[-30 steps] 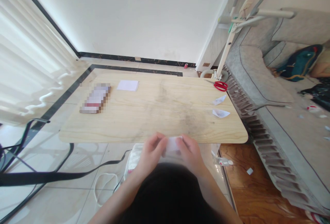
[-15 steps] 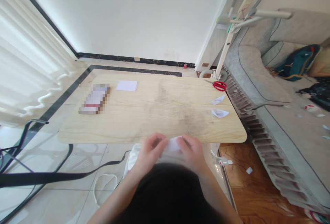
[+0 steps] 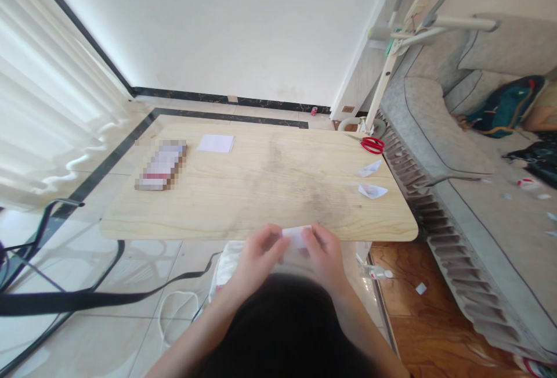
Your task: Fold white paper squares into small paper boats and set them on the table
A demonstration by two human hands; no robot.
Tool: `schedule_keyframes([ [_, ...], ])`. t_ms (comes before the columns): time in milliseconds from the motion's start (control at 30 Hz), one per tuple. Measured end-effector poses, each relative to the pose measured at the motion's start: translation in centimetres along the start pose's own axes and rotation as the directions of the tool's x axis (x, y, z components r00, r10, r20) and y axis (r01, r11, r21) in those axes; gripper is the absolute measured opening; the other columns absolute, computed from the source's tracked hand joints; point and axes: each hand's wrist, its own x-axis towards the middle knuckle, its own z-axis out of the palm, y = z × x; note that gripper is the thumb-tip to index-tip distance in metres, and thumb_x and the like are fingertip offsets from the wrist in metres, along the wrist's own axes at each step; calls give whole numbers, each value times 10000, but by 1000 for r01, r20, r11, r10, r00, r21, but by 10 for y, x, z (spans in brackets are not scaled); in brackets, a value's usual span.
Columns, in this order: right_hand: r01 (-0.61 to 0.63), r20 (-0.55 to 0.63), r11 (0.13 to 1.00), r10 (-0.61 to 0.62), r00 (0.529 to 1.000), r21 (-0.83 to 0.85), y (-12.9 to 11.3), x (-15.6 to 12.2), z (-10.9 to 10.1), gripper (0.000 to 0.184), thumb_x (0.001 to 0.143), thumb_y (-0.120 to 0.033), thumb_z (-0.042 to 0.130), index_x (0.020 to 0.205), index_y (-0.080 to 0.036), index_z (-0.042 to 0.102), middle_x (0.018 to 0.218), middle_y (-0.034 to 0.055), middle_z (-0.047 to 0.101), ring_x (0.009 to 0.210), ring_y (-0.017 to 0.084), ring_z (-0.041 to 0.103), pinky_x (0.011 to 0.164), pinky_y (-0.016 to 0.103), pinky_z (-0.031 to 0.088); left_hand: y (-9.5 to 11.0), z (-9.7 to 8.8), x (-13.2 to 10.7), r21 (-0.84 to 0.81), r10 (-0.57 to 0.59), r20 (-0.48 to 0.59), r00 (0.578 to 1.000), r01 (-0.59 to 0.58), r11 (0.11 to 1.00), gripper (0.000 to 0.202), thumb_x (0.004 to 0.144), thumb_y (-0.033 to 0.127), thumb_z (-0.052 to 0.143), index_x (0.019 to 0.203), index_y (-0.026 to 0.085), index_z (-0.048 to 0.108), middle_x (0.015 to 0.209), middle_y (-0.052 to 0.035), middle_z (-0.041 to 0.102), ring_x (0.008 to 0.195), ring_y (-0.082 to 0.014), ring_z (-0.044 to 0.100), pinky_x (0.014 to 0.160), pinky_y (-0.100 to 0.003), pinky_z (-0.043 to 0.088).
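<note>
Left hand [image 3: 261, 251] and right hand [image 3: 324, 251] pinch the paper [image 3: 296, 237] between them, its visible length running hand to hand, neither nearer, by the table [image 3: 195, 209] edge; beyond, rightward, lie folded papers [image 3: 372, 191], then scissors [image 3: 372, 145].

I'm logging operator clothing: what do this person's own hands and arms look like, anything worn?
Both the left hand and right hand are ungloved, and no sleeves cover the visible forearms. No watch or bracelet shows. Blur hides finer details, such as any small ring.
</note>
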Motion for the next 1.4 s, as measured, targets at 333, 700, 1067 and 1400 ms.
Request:
schedule_keyframes([
  [333,-8,25,1000,8,1000,-5,3,0,-2,377,906,-466,560,648,-191,558,543,-23,529,511,121,489,485,222,390,-1,-3,1,28,-14,-43,999,15,999,223,831,376,614,741,173,597,511,43,535,505,-110,488,523,-218,383],
  [700,-25,26,1000,25,999,11,1,-2,-2,327,894,-444,574,694,-187,608,539,-21,546,503,123,515,472,219,392,-5,-4,0,-12,18,-93,996,-20,1000,220,861,365,579,759,170,598,504,42,545,500,-109,483,528,-224,382],
  [1067,-38,54,999,37,998,19,-1,-2,0,328,897,-442,570,695,-186,600,551,-23,540,510,119,501,485,216,395,-9,-7,3,-181,-27,-75,997,13,983,228,828,304,611,650,170,564,481,42,517,479,-96,451,497,-216,357],
  [1400,54,20,996,-53,998,-71,-4,-1,1,344,906,-433,540,681,-179,597,576,-20,504,551,126,483,510,227,383,-4,-13,6,-107,-49,-18,999,47,993,232,847,370,570,821,148,628,505,26,578,486,-115,503,509,-225,396],
])
